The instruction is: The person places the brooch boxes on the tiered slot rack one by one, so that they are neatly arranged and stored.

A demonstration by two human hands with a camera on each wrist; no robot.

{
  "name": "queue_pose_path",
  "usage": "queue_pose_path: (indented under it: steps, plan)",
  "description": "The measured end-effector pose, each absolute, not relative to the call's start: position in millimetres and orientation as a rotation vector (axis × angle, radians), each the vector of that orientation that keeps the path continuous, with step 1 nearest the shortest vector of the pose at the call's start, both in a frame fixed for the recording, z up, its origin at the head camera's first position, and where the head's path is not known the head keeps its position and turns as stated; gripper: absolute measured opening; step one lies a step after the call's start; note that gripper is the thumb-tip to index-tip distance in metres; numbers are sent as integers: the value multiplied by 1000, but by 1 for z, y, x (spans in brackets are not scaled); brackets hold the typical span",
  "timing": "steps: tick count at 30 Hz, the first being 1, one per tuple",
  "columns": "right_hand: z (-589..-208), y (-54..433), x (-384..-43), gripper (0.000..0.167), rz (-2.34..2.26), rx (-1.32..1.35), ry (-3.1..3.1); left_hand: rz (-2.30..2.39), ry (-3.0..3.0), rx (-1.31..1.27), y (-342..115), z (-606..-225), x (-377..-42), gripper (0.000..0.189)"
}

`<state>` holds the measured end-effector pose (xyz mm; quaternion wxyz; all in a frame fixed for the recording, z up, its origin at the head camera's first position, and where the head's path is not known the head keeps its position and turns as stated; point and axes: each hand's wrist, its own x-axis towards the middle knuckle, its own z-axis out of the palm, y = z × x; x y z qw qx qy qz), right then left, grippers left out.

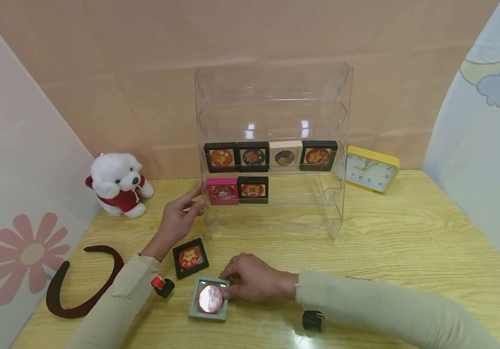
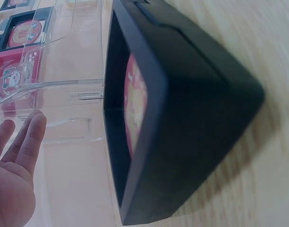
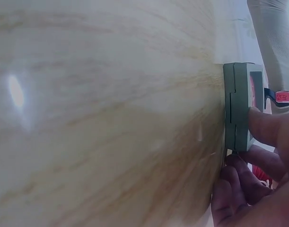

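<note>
A grey square frame (image 1: 208,299) with a shiny pink disc lies flat near the table's front edge. My right hand (image 1: 243,283) pinches its right edge; in the right wrist view the thumb lies on top of the grey frame (image 3: 241,104) and the fingers (image 3: 243,179) curl beside it. My left hand (image 1: 191,203) is open with straight fingers at the left wall of the clear acrylic rack (image 1: 272,116); contact cannot be told. A black frame with a red badge (image 1: 190,258) lies between the hands, and it looms close as a dark frame (image 2: 182,118) in the left wrist view.
The rack holds several framed badges on one shelf, and a pink frame (image 1: 222,191) and a black one (image 1: 253,189) below. A white teddy bear (image 1: 118,184) and a dark red headband (image 1: 80,291) sit at the left. A yellow clock (image 1: 369,169) stands behind the rack's right side.
</note>
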<state>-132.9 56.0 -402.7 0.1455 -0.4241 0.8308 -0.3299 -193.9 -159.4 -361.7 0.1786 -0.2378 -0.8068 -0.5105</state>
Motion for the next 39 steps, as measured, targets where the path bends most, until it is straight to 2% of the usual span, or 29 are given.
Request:
queue_pose_path:
  steps: [13, 39]
  plan:
    - [-402, 56, -133, 22, -1037, -1139, 2306, -1448, -2278, -669, -160, -362, -195, 45]
    - [-400, 53, -128, 9, -1221, -990, 2276, -1471, -2283, -669, -160, -360, -193, 46]
